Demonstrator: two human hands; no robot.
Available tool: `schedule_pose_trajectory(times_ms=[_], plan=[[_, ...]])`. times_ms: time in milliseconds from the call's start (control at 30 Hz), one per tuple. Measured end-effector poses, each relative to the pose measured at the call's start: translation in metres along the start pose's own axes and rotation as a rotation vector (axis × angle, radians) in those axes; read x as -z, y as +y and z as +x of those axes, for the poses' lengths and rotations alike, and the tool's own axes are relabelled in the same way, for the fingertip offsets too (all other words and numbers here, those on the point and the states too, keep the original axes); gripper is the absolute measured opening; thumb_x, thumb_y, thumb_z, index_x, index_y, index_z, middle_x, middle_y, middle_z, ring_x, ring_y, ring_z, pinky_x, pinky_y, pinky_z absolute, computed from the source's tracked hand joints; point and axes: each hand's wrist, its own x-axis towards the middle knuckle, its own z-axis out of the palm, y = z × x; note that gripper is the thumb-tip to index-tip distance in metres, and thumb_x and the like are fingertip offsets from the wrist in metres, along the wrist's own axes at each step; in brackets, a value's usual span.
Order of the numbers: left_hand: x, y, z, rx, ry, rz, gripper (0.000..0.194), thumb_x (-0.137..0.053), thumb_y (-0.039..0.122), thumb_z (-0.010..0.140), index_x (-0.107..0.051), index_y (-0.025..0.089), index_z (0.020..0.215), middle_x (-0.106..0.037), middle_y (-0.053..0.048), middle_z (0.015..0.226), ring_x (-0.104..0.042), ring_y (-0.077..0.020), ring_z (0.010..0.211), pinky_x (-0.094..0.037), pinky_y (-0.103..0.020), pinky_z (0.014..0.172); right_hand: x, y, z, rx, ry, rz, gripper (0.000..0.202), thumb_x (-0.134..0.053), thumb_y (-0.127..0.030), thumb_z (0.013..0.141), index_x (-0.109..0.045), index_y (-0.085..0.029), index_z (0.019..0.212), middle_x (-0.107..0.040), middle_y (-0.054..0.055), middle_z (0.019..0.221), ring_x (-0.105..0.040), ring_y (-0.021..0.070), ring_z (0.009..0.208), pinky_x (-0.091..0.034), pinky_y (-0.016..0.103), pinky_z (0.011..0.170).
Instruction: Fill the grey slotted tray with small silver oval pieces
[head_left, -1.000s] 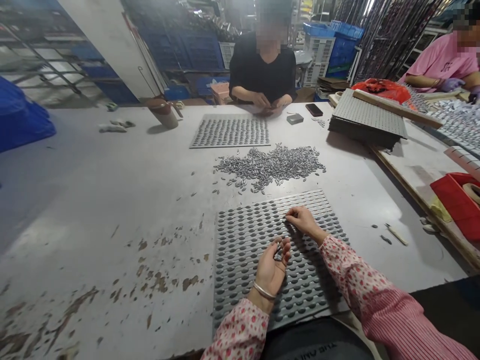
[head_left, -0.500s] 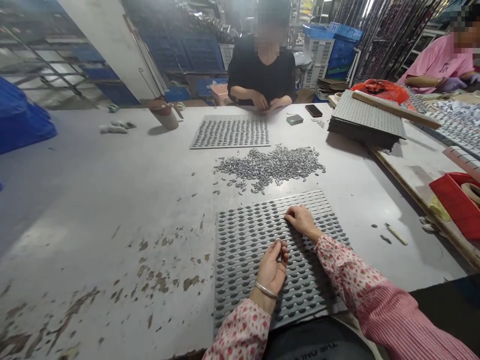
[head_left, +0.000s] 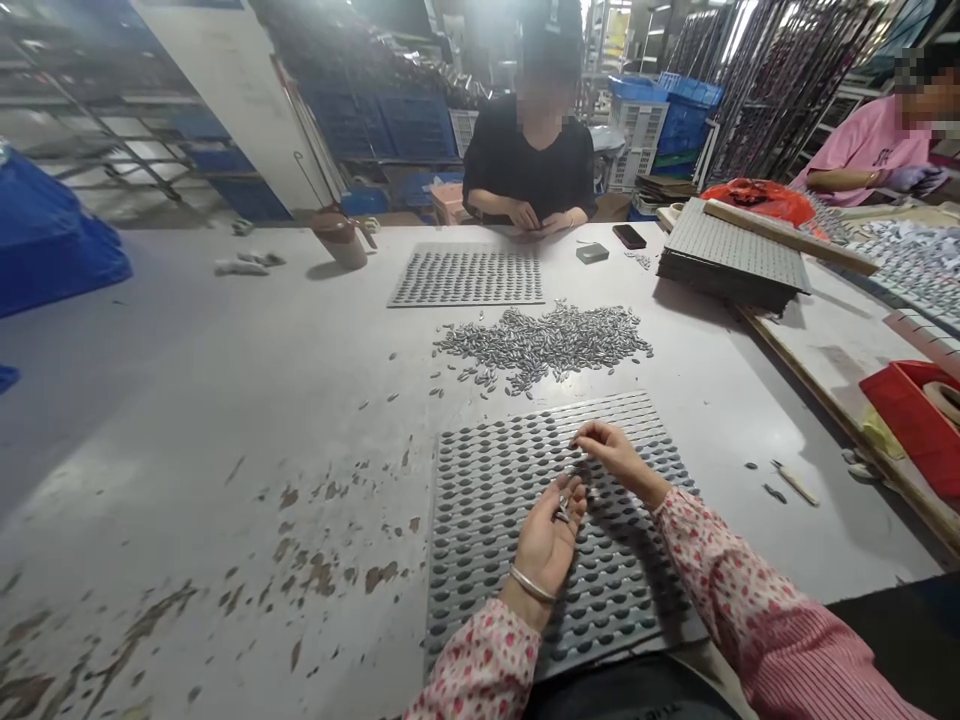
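My left hand (head_left: 551,535) is cupped palm up over a grey grooved board (head_left: 626,408), its fingers curled around a few small shiny oval pieces (head_left: 562,510). Thumb and forefinger of my right hand (head_left: 611,455) pinch one dark oval piece (head_left: 574,443) just ahead of the left fingertips. Rows of similar ovals fill much of the board; thin strips without ovals show at its far right part. Beyond the board lies a loose pile of silvery oval pieces (head_left: 547,345).
Across the table, a person in black (head_left: 529,165) sits behind a second board (head_left: 391,302). A stack of boards (head_left: 735,250) stands back right, near a phone (head_left: 629,236). A small tool (head_left: 796,484) and red bin (head_left: 907,420) are at right; a brown cup (head_left: 341,240) stands back left.
My right hand has lifted slightly off the board and now shows a piece between its fingertips. The left hand's fingers have loosened a little, showing shiny pieces. The view has tilted up slightly.
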Motion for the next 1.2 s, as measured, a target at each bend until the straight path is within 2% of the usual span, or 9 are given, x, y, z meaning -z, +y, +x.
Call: schedule_pose_trajectory(times_ms=[67, 133, 300, 500, 767, 933, 1000, 1067, 1200], plan=[[0.000, 0.002, -0.002, 0.004, -0.027, 0.003, 0.018, -0.042, 0.003, 0.085, -0.057, 0.008, 0.093, -0.065, -0.013, 0.092, -0.064, -0.0133, 0.077, -0.053, -0.021, 0.064, 0.008, 0.008, 0.013, -0.039, 0.112, -0.092, 0.019, -0.057, -0.034, 0.076, -0.059, -0.016, 0.082, -0.062, 0.001, 0.075, -0.054, 0.0128, 0.067, -0.042, 0.024, 0.062], [0.001, 0.003, -0.004, 0.014, -0.003, 0.012, 0.017, -0.042, 0.003, 0.085, -0.057, 0.008, 0.091, -0.064, -0.012, 0.089, -0.063, -0.0117, 0.072, -0.051, -0.019, 0.060, 0.014, 0.017, 0.025, -0.073, 0.128, -0.254, 0.015, -0.054, -0.027, 0.077, -0.060, -0.015, 0.082, -0.062, 0.001, 0.073, -0.054, 0.0128, 0.065, -0.042, 0.025, 0.062], [0.006, 0.001, -0.002, 0.005, 0.028, 0.020, 0.015, -0.044, 0.009, 0.086, -0.059, 0.009, 0.089, -0.056, -0.002, 0.065, -0.050, -0.0050, 0.048, -0.042, -0.015, 0.043, 0.015, 0.031, 0.040, 0.070, -0.023, -0.683, 0.018, -0.051, -0.015, 0.078, -0.067, -0.017, 0.086, -0.066, 0.005, 0.085, -0.056, 0.0165, 0.084, -0.040, 0.028, 0.078], [0.014, -0.005, 0.002, 0.014, -0.007, -0.022, 0.017, -0.044, 0.003, 0.083, -0.060, 0.009, 0.087, -0.057, -0.003, 0.067, -0.051, -0.0055, 0.050, -0.042, -0.015, 0.046, 0.013, 0.030, 0.044, 0.075, -0.072, -0.843, 0.014, -0.054, -0.017, 0.077, -0.067, -0.017, 0.084, -0.066, 0.004, 0.079, -0.056, 0.0163, 0.076, -0.038, 0.024, 0.068], [0.016, -0.007, 0.006, -0.014, 0.080, -0.026, 0.012, -0.052, 0.004, 0.081, -0.061, 0.011, 0.083, -0.061, -0.004, 0.074, -0.058, -0.0066, 0.057, -0.047, -0.015, 0.049, 0.017, 0.028, 0.045, 0.151, -0.144, -0.855, 0.011, -0.056, -0.012, 0.077, -0.066, -0.018, 0.078, -0.063, 0.003, 0.079, -0.053, 0.0148, 0.078, -0.037, 0.024, 0.074], [0.015, -0.004, 0.009, -0.034, 0.093, -0.044, 0.008, -0.056, 0.005, 0.079, -0.061, 0.011, 0.078, -0.061, -0.003, 0.071, -0.056, -0.0052, 0.053, -0.046, -0.014, 0.046, 0.012, 0.028, 0.045, 0.146, -0.049, -0.867, 0.006, -0.059, -0.015, 0.076, -0.065, -0.016, 0.076, -0.060, 0.005, 0.080, -0.050, 0.0171, 0.083, -0.038, 0.028, 0.077], [0.014, -0.003, 0.013, -0.051, 0.111, -0.052, 0.006, -0.058, 0.007, 0.078, -0.060, 0.012, 0.077, -0.061, -0.002, 0.070, -0.055, -0.0050, 0.052, -0.046, -0.014, 0.044, 0.009, 0.021, 0.039, 0.138, -0.010, -0.773, 0.005, -0.059, -0.017, 0.076, -0.064, -0.016, 0.076, -0.060, 0.005, 0.078, -0.051, 0.0166, 0.081, -0.039, 0.028, 0.075], [0.013, -0.003, 0.016, -0.060, 0.122, -0.057, 0.004, -0.058, 0.008, 0.078, -0.060, 0.012, 0.078, -0.061, -0.002, 0.070, -0.055, -0.0049, 0.051, -0.045, -0.014, 0.043, 0.005, 0.012, 0.027, 0.126, -0.069, -0.569, 0.009, -0.059, -0.023, 0.078, -0.064, -0.016, 0.081, -0.061, 0.004, 0.079, -0.052, 0.0153, 0.077, -0.041, 0.027, 0.071], [0.011, -0.002, 0.020, -0.075, 0.112, -0.069, 0.003, -0.059, 0.010, 0.078, -0.060, 0.013, 0.079, -0.060, 0.000, 0.068, -0.053, -0.0043, 0.047, -0.043, -0.013, 0.040, -0.006, -0.002, 0.005, 0.074, -0.355, -0.141, 0.026, -0.061, -0.038, 0.077, -0.063, -0.016, 0.090, -0.062, 0.003, 0.080, -0.055, 0.0130, 0.070, -0.043, 0.024, 0.063]])
